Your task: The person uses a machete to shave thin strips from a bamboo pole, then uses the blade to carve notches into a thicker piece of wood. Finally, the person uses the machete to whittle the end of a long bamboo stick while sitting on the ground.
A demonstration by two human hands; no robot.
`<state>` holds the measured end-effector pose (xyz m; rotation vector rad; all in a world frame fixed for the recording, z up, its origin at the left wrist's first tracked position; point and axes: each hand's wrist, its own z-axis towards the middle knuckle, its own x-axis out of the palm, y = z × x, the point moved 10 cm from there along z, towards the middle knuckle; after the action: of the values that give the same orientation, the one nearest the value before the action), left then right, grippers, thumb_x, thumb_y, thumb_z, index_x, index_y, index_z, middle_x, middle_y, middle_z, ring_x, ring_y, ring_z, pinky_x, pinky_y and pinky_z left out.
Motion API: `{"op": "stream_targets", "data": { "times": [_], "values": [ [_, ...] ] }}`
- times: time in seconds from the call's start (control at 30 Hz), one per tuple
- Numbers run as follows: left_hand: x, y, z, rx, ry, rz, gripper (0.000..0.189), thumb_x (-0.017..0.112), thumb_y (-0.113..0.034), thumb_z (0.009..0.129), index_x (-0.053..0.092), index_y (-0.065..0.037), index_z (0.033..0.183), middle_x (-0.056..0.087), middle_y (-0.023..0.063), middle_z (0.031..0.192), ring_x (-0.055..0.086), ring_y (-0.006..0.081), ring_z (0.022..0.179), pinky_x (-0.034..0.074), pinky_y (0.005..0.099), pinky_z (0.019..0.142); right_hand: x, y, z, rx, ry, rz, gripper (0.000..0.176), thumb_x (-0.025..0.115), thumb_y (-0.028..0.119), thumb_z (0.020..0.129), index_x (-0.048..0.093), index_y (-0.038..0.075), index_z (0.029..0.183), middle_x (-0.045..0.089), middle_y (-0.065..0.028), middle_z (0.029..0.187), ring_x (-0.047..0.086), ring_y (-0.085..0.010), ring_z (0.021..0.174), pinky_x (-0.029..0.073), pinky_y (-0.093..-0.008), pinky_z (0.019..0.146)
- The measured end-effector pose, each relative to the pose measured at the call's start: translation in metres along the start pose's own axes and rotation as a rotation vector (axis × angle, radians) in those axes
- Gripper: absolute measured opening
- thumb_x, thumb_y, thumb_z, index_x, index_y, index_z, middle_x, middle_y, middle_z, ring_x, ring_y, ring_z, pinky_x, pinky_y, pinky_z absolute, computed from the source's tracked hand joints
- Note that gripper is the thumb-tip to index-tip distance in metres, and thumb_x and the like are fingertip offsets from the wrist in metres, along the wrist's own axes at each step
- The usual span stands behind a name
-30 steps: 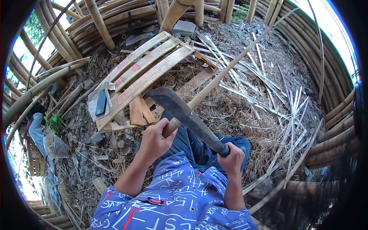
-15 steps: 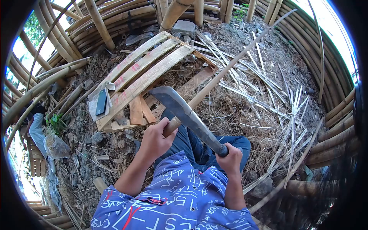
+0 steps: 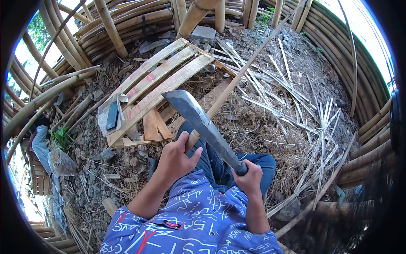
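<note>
**A:** What worries us here? The machete (image 3: 198, 122) crosses the bamboo pole (image 3: 241, 74) right beside our left hand (image 3: 175, 158), with our jeans (image 3: 213, 165) under both. We judge that if the edge skids along the smooth pole, or the pole rolls, the blade could run into the thumb or the knee.

**B:** Agreed, and our hold looks loose. The fingers curl round the pole's near end, just off the near corner of the pallet (image 3: 160, 80), but thumb and forefinger are spread rather than clamped. A slack hold like that could let the pole twist.

**A:** Our right hand (image 3: 250, 180) is closed tight round the machete's handle, on our side of the pallet. The blade angles up and away, so its tip sits over the pallet's near edge.

**B:** The pole runs away from us along the pallet's right side and ends beyond its far corner. Both forearms reach out from our lap, the left elbow set wide.
</note>
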<state>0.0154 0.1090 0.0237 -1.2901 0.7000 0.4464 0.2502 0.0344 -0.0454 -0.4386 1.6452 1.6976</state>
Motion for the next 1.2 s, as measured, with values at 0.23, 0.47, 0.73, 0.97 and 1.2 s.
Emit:
{"op": "stream_targets", "data": {
  "times": [0.23,0.47,0.73,0.97,1.2],
  "values": [
    [0.007,0.008,-0.005,0.034,-0.041,-0.004,0.037,0.073,-0.016,0.081,0.050,0.001,0.104,0.058,0.0202,0.066,0.062,0.0390,0.062,0.048,0.0398,0.057,0.023,-0.002,-0.004,0.047,0.103,0.112,0.021,0.078,0.017,0.067,0.065,0.002,0.074,0.061,-0.0142,0.063,0.063,-0.0311,0.060,0.048,-0.0357,0.058],
    [0.034,-0.001,-0.016,0.029,0.107,0.045,0.029,0.069,-0.019,0.084,0.046,-0.004,0.090,0.056,0.0201,0.063,0.060,0.0434,0.066,0.046,0.0474,0.056,0.015,0.004,0.005,0.083,0.040,0.123,0.022,0.078,0.018,0.068,0.065,0.001,0.074,0.061,-0.0146,0.063,0.063,-0.0305,0.059,0.048,-0.0354,0.059],
    [0.042,-0.002,-0.018,0.005,0.190,0.009,0.022,0.065,-0.017,0.087,0.049,-0.002,0.087,0.057,0.0227,0.066,0.059,0.0443,0.067,0.045,0.0473,0.058,-0.013,0.013,0.019,-0.032,-0.091,-0.113,0.018,0.075,0.018,0.065,0.064,0.006,0.072,0.062,-0.0157,0.065,0.062,-0.0383,0.065,0.047,-0.0428,0.058],
    [0.036,0.004,-0.013,-0.041,0.175,0.025,0.025,0.066,-0.019,0.087,0.048,-0.002,0.087,0.057,0.0230,0.067,0.059,0.0445,0.067,0.044,0.0465,0.057,0.005,0.009,0.009,-0.021,0.032,-0.106,0.018,0.074,0.018,0.064,0.063,0.007,0.072,0.061,-0.0161,0.063,0.063,-0.0384,0.066,0.047,-0.0453,0.059],
    [0.051,0.000,-0.022,0.006,0.306,0.131,0.023,0.064,-0.017,0.086,0.049,-0.001,0.088,0.059,0.0253,0.068,0.060,0.0462,0.072,0.047,0.0518,0.063,-0.002,-0.010,0.023,0.065,0.020,-0.066,0.015,0.070,0.017,0.067,0.063,0.006,0.072,0.061,-0.0170,0.063,0.063,-0.0383,0.065,0.049,-0.0450,0.060]
  ]
}}
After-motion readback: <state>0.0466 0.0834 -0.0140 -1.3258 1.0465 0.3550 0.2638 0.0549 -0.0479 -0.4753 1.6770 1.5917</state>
